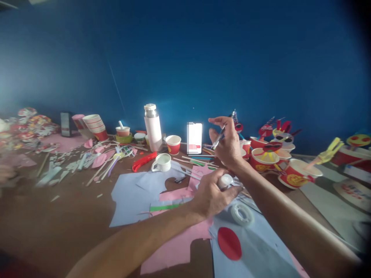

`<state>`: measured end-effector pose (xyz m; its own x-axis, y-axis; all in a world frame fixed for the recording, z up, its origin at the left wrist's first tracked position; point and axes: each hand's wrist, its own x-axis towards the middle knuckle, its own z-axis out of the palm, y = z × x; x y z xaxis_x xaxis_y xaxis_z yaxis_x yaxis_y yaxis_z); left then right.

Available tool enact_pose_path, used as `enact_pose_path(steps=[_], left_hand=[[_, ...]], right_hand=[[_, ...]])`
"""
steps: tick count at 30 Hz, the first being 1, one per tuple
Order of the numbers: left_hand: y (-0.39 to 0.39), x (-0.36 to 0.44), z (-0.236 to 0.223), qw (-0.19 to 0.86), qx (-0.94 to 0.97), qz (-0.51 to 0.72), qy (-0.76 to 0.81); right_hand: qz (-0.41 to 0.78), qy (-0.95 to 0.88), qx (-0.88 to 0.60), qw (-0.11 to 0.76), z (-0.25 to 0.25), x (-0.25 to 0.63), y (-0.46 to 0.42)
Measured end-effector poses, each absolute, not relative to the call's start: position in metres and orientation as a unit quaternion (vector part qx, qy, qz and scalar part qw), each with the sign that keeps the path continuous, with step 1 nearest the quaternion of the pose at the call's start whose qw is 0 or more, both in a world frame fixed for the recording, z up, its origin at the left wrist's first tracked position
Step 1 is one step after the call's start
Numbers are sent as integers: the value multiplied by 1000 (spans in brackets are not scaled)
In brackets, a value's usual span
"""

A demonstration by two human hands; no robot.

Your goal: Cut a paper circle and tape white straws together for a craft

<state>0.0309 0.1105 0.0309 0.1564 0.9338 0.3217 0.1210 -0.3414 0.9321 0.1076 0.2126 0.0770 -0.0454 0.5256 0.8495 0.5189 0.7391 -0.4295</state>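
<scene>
My left hand [213, 193] is closed around a small white round object [225, 180], whose kind I cannot make out. Above and beyond it, my right hand [231, 144] grips a pen [219, 137] that slants between its fingers. The index finger of that hand stretches left toward an upright smartphone [194, 138] with a bright screen, apart from it. Below the left hand, a roll of clear tape [242, 214] and a red paper oval [229, 243] lie on light blue paper [261, 247]. Pink paper [174, 251] lies under my left forearm.
A white mug [162, 163], red stapler-like tool [144, 161], paper cup [173, 144] and white flask [153, 129] stand or lie left of centre. Decorated paper cups [298, 173] crowd the right. Paper scraps [62, 170] litter the left; another person's blurred hand [6, 170] shows at the edge.
</scene>
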Motion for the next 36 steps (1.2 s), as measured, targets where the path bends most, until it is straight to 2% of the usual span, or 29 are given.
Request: enact_pose_path(steps=[12, 20, 24, 27, 31, 36], left_hand=[[104, 43, 23, 397, 646, 522, 391], [104, 37, 16, 380, 640, 495, 449], [109, 28, 9, 356, 635, 492, 478], [111, 17, 7, 344, 626, 490, 500], [110, 2, 9, 336, 601, 492, 532], [107, -14, 0, 365, 568, 488, 554]], right_hand=[[-3, -722, -337, 604, 87, 118, 200], [133, -654, -285, 688, 105, 140, 205], [140, -635, -301, 697, 116, 153, 187], [119, -682, -299, 657, 109, 168, 166], [93, -757, -364, 534, 76, 195, 144], [-71, -831, -348, 427, 36, 219, 135]])
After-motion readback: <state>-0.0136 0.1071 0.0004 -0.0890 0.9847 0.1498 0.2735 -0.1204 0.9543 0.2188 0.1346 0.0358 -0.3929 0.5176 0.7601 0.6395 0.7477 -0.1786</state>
